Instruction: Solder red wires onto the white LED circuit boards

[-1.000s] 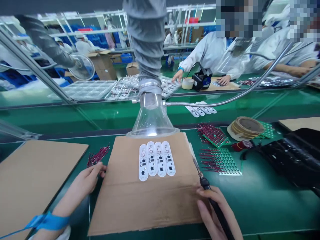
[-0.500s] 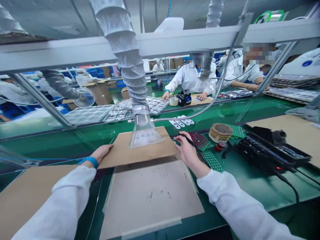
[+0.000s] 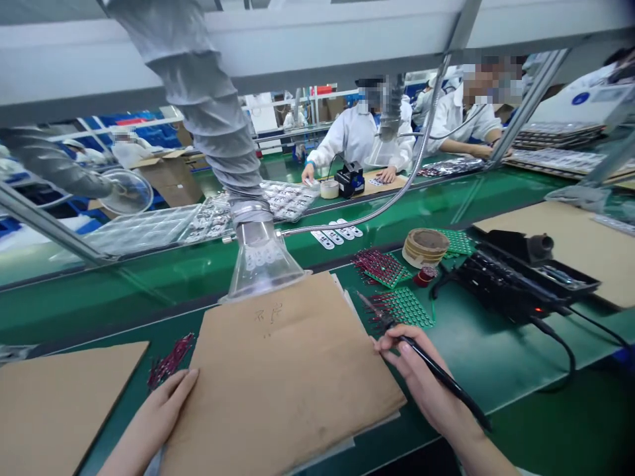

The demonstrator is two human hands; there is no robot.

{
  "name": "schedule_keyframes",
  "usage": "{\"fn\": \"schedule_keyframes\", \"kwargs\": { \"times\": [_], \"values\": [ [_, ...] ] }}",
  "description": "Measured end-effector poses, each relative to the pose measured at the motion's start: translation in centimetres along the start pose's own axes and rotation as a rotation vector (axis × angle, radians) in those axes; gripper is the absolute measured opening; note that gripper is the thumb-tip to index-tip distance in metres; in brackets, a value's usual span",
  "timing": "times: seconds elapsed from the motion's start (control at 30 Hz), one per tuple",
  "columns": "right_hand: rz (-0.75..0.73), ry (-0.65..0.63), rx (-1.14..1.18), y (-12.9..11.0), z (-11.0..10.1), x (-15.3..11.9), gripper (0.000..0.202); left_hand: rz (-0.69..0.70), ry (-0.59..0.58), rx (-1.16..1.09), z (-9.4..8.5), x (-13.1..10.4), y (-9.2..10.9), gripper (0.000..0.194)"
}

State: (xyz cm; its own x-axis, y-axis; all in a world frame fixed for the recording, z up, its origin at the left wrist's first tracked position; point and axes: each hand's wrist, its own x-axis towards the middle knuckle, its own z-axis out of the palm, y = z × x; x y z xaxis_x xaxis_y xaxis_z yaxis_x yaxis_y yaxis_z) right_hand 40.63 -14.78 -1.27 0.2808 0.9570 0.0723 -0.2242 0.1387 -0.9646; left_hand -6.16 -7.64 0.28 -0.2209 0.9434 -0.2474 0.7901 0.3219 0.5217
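Observation:
A brown cardboard sheet [image 3: 288, 377] with small handwritten marks lies in front of me, covering most of a paler sheet whose edges show at the right. My left hand [image 3: 171, 403] rests along its left edge, fingers together, thumb by the cardboard. In my right hand [image 3: 417, 370] is a black soldering iron [image 3: 446, 380], its tip pointing up and left; the fingertips are at the sheet's right edge. Red-wired parts [image 3: 171, 360] lie beyond my left hand. Green boards [image 3: 407, 307] with round pads and red-wired pieces [image 3: 380, 266] sit beyond my right hand.
A clear fume hood [image 3: 262, 264] hangs at the sheet's far edge. A tape roll [image 3: 425, 246], a red wire spool [image 3: 425, 276] and a black soldering station [image 3: 526, 297] stand right. White boards [image 3: 337, 233] lie on the green line. Co-workers sit across.
The cardboard sheet has come down toward me over the paler sheet. Both hands have moved nearer with it, and the view has shifted. The soldering iron is now plainly visible in my right hand.

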Motion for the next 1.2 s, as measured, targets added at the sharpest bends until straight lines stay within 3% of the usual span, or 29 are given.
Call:
{"fn": "schedule_keyframes", "kwargs": {
  "times": [0.1, 0.17, 0.23, 0.3, 0.4, 0.5, 0.57, 0.67, 0.9, 1.03, 1.2],
  "values": [
    [-0.056, -0.015, -0.229, 0.5, -1.6, -0.3, 0.033, 0.047, -0.081, -0.002, 0.2, 1.2, 0.5, 0.055],
    [-0.114, 0.004, -0.376, -0.4, -2.9, 0.1, 0.036, 0.056, -0.043, 0.039, -0.3, 2.3, 0.7, 0.054],
    [-0.247, 0.113, -0.466, -2.3, -4.6, 1.5, 0.037, 0.065, 0.027, 0.072, -0.6, 3.2, 0.9, 0.056],
    [-0.429, 0.303, -0.488, -4.6, -6.7, 4.0, 0.036, 0.149, 0.043, 0.073, -0.4, 3.6, 1.6, 0.058],
    [-0.563, 0.521, -0.491, -7.0, -9.7, 8.8, 0.042, 0.375, -0.023, 0.035, 1.3, 3.7, 4.6, 0.057],
    [-0.414, 0.548, -0.511, -7.5, -11.4, 12.6, 0.057, 0.586, -0.137, 0.012, 3.4, 4.2, 8.8, 0.057],
    [-0.362, 0.549, -0.532, -7.5, -12.1, 13.5, 0.062, 0.679, -0.16, 0.043, 4.5, 5.0, 11.3, 0.057],
    [-0.439, 0.634, -0.531, -8.6, -13.5, 12.4, 0.064, 0.788, -0.174, 0.048, 5.5, 6.4, 13.3, 0.055],
    [-0.691, 1.061, -0.552, -15.3, -20.6, 8.6, 0.044, 0.794, -0.121, -0.025, 7.3, 8.2, 12.3, 0.05],
    [-0.594, 1.05, -0.636, -17.0, -22.3, 9.2, 0.035, 0.787, -0.146, -0.019, 7.5, 8.5, 12.0, 0.049],
    [-0.512, 0.989, -0.672, -17.8, -22.3, 11.0, 0.026, 0.803, -0.169, -0.007, 7.2, 8.2, 12.2, 0.046]
  ]
}}
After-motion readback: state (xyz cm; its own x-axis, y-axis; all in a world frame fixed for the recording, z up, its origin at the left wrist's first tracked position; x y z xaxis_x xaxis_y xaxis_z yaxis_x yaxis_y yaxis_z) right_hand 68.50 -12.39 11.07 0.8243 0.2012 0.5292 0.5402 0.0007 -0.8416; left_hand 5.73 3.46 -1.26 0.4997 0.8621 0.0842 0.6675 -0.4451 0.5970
